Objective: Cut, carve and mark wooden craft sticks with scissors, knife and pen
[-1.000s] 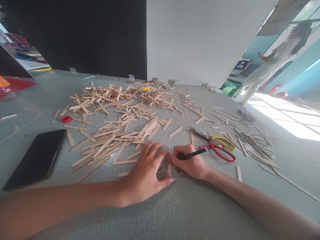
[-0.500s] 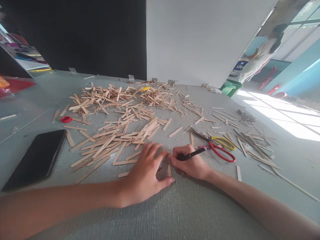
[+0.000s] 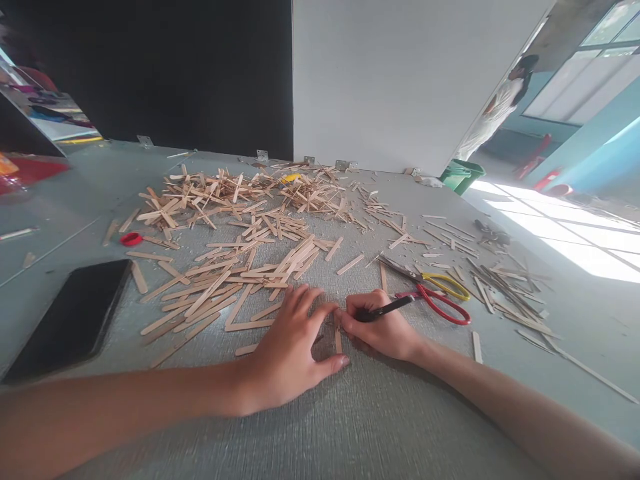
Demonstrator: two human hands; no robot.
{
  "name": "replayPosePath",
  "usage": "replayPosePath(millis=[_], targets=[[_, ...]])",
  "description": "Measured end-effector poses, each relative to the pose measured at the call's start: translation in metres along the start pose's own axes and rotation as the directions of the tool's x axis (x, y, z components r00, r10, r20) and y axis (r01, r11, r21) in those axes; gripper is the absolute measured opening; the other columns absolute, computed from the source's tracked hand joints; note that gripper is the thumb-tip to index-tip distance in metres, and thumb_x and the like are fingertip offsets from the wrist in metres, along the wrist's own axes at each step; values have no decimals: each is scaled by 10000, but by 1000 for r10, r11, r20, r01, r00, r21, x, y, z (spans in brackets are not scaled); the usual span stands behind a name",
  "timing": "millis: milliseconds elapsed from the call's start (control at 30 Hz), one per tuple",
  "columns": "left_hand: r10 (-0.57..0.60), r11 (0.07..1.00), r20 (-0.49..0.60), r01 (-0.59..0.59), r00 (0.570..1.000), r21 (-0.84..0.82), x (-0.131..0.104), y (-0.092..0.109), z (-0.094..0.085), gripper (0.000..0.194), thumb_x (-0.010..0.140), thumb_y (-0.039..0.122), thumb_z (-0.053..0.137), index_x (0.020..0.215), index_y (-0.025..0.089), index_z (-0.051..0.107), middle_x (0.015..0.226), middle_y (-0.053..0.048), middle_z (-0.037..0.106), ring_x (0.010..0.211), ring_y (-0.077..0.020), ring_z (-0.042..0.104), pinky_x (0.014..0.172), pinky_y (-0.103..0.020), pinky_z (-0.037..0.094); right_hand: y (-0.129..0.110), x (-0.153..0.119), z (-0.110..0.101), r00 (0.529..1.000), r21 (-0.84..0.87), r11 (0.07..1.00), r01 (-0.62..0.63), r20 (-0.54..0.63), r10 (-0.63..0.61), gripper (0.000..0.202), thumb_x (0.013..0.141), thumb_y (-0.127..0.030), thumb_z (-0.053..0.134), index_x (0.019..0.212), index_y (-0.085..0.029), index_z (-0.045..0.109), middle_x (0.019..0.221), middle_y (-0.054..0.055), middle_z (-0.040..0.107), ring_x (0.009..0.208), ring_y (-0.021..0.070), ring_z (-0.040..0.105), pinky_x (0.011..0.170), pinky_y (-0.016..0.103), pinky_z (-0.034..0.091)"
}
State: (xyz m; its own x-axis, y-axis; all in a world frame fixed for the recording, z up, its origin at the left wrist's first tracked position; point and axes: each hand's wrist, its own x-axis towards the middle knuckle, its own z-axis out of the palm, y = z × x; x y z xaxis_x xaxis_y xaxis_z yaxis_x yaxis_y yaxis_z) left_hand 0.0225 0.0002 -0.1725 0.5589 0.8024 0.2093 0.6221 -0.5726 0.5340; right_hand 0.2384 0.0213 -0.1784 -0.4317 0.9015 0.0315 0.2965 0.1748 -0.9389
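My right hand (image 3: 377,325) is closed around a black pen (image 3: 393,307), its rear end pointing to the upper right and its tip hidden by the fingers. A short wooden craft stick (image 3: 339,339) lies upright in the view beside that hand. My left hand (image 3: 295,343) spans this stick, index fingertip near its far end and thumb at its near end, holding it against the grey surface. Scissors (image 3: 423,280) with one yellow and one red handle lie just beyond my right hand. Loose craft sticks (image 3: 215,287) are spread past my left hand.
A heap of craft sticks (image 3: 200,193) lies farther back, before a black and white upright panel (image 3: 380,80). A black phone (image 3: 73,313) and a red ring (image 3: 131,239) are at left. Split strips (image 3: 515,300) lie right. A person (image 3: 500,110) stands beyond a green bin (image 3: 461,175).
Both hands, the pen and the stick stay almost in place. In the background, the person has shifted left, partly behind the white panel.
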Motion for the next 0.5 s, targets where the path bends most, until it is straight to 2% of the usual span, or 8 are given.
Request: replayPosePath(millis=[233, 500], targets=[[-6, 1000, 11, 6, 1000, 6, 1, 0, 0, 574, 824, 398, 885, 1294, 227, 604, 1473, -172, 515, 1456, -457, 397, 1158, -678, 412, -1, 0, 0, 1000, -35, 999, 23, -8, -24, 353, 934, -300, 659, 625, -239, 498, 429, -66, 508, 340, 91, 491, 367, 193, 329], [1, 1000, 0, -1, 1000, 1, -1, -1, 1, 558, 818, 379, 890, 1273, 238, 599, 1453, -157, 525, 1440, -436, 410, 1157, -649, 415, -3, 1, 1, 999, -69, 997, 39, -11, -40, 377, 940, -309, 647, 612, -239, 476, 436, -61, 504, 354, 91, 492, 384, 202, 329]])
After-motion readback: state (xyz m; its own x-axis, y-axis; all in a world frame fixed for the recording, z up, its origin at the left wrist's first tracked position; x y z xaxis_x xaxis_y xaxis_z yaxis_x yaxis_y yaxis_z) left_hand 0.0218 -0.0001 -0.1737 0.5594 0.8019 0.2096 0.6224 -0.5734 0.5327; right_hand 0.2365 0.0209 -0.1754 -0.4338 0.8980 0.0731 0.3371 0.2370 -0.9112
